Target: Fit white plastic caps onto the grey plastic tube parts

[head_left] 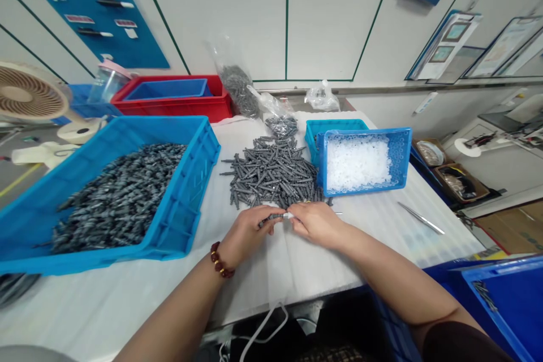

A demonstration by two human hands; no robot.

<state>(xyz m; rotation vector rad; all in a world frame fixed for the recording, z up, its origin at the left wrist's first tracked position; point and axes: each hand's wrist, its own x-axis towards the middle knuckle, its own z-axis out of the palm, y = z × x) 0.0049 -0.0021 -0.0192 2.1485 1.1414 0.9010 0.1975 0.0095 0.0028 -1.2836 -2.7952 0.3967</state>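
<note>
In my head view, a slim dark-grey ribbed rod (270,219) is located above the near-middle section of the white-covered table (331,271), between both hands. My left hand (246,231) is closed around it, fingers curled. My right hand (318,224) is closed in a pinch at the rod's right end, gripping a small white piece (288,215). A thin metallic tip (338,213) projects beyond the right hand; I cannot tell whether it is held. Directly behind the hands lies a loose pile of dark-grey rods (274,172). Right of the pile, a tilted blue plastic bin (408,161) contains translucent white pieces (358,161); silver tweezers (421,218) lie farther right. At left stands a large light-blue crate (203,172) containing more rods.
</note>
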